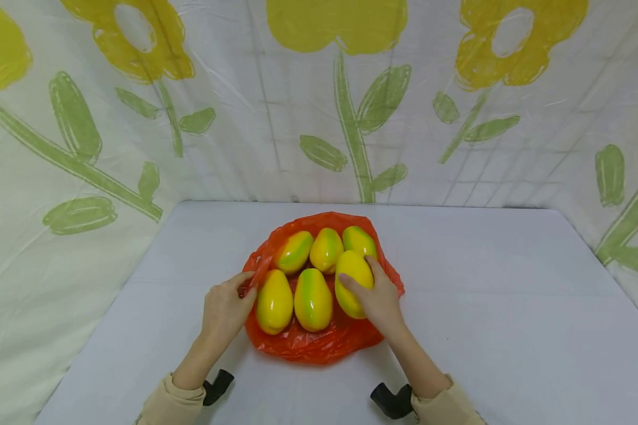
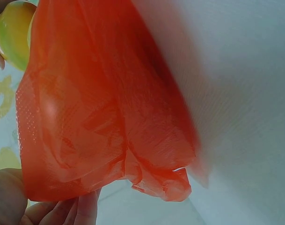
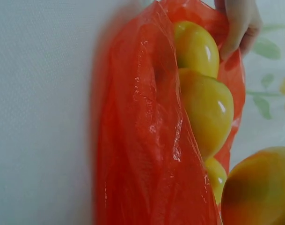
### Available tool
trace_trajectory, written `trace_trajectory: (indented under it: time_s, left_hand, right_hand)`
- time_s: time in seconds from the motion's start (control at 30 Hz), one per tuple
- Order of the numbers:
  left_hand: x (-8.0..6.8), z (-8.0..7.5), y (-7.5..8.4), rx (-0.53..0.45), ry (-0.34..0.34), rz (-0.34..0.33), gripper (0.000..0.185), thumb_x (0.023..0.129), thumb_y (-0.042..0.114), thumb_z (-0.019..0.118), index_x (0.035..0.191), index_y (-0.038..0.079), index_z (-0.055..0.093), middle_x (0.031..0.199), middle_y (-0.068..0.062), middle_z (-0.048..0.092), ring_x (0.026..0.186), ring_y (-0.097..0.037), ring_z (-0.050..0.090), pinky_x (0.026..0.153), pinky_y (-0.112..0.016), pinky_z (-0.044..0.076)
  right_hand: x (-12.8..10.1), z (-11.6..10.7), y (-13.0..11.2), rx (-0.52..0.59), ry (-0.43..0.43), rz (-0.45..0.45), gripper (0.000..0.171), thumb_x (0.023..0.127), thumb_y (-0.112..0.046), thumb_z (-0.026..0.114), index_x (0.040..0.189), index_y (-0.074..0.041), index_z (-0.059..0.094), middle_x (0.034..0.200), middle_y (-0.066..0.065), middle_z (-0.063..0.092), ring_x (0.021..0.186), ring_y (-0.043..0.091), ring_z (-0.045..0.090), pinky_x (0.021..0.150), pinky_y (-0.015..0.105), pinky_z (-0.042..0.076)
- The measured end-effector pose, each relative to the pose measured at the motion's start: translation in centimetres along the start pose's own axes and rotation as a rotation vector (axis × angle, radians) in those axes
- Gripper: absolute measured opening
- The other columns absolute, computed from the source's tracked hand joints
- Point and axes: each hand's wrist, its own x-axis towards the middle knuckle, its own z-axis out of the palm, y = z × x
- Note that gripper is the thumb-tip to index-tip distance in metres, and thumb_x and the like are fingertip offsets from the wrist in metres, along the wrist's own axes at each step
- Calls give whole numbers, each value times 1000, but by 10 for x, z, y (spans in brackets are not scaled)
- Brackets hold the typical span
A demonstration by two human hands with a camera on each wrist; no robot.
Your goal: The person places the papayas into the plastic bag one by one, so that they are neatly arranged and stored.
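A red plastic bag (image 1: pixel 319 348) sits spread wide at the middle of the table, with several glossy yellow-green papayas (image 1: pixel 312 301) inside. My left hand (image 1: pixel 227 304) pinches the bag's left rim between thumb and fingers; in the left wrist view the red film (image 2: pixel 86 117) stretches up from that hand (image 2: pixel 62 206). On the right side, my right hand (image 1: pixel 380 295) grips one papaya (image 1: pixel 353 283) from its right, thumb on top. That papaya (image 3: pixel 259 187) looks raised above the others in the right wrist view, where the right hand itself is hidden.
A white table (image 1: pixel 489 307) lies under the bag. Behind it hangs a pale cloth (image 1: pixel 234 153) printed with yellow flowers and green leaves. Black wrist mounts (image 1: pixel 392 401) show by both beige sleeves (image 1: pixel 175 401).
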Motion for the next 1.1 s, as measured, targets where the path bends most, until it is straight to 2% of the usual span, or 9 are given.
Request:
trace_trajectory:
  time_s: [0.43, 0.67, 1.1]
  left_hand:
    - [0, -1, 2, -6, -16, -26, 25, 84, -1, 66, 108, -7, 70, 82, -20, 70, 49, -17, 50, 46, -22, 43]
    - [0, -2, 3, -5, -11, -17, 24, 85, -1, 66, 108, -7, 70, 84, -20, 70, 53, -20, 55, 48, -22, 45]
    - [-1, -2, 3, -5, -13, -29, 24, 85, -1, 66, 108, -7, 70, 83, -20, 70, 53, -20, 56, 48, -22, 45]
  right_hand:
    - [-2, 9, 7, -26, -23, -11, 76, 90, -41, 63, 149, -3, 33, 137, 19, 47, 117, 36, 48, 90, 50, 50]
    - [0, 13, 13, -37, -29, -4, 75, 90, -38, 64, 148, -1, 33, 136, 20, 48, 117, 36, 49, 90, 50, 50]
    - [2, 17, 19, -51, -16, 6, 74, 90, -36, 65, 147, 0, 34, 135, 20, 49, 116, 36, 49, 90, 51, 50]
